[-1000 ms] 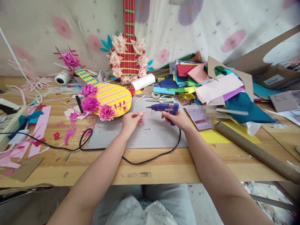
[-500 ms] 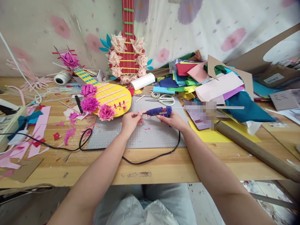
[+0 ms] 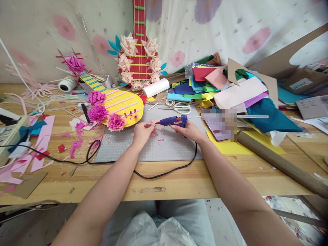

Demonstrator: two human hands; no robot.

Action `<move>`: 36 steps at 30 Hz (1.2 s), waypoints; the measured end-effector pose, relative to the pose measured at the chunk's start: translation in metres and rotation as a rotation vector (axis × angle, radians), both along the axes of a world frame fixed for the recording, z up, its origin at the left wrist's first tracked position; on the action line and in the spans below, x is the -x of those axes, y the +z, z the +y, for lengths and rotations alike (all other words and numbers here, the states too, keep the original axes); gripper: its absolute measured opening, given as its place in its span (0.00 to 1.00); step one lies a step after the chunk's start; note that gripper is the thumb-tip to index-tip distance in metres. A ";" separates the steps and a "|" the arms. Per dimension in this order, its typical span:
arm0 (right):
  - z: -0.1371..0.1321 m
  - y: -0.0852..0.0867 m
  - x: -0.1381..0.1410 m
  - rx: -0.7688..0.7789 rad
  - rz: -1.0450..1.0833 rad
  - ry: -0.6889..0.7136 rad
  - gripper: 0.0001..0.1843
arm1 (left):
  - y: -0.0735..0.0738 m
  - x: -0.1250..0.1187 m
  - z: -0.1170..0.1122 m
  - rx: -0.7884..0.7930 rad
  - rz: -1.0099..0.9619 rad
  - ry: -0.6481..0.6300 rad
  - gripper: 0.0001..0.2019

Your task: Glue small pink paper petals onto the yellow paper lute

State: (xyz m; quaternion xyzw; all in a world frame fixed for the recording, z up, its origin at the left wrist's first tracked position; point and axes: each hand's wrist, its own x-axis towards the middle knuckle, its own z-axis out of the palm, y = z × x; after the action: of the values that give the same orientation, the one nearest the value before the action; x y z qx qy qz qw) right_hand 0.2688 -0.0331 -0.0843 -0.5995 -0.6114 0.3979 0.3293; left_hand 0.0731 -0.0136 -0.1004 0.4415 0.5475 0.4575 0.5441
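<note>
My right grip [image 3: 190, 131] encloses the glue gun [image 3: 171, 121], long axis pointing left toward the pink piece [image 3: 153, 122] my left grip [image 3: 142, 133] pinches.

This is a craft workspace; whether in a home or a studio cannot be told. On the wooden table [image 3: 179, 186], behind the middle of its front edge, lies a gray cutting mat [image 3: 176, 147], with a blue glue gun [image 3: 169, 121] over it. Coloured sheets [image 3: 235, 94] heap toward the back right corner, pink scraps [image 3: 45, 140] litter the left end, and a flower-trimmed red model guitar [image 3: 139, 65] stands at the back edge.
</note>
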 end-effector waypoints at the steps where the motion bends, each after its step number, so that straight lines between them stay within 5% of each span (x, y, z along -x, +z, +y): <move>1: 0.000 0.000 0.000 -0.003 -0.004 0.001 0.22 | 0.000 0.000 0.000 0.001 0.002 0.000 0.06; 29: -0.002 0.004 -0.002 -0.012 0.003 0.001 0.21 | 0.005 0.002 0.000 0.048 -0.090 0.034 0.06; 36: 0.006 -0.008 -0.010 -0.104 -0.130 -0.206 0.23 | 0.015 0.005 -0.009 0.120 -0.214 0.028 0.06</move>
State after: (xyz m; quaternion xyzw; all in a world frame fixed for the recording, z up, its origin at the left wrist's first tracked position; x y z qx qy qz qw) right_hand 0.2787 -0.0268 -0.0927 -0.6657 -0.5865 0.2900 0.3587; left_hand 0.0676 -0.0230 -0.0856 0.3491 0.5189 0.4761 0.6182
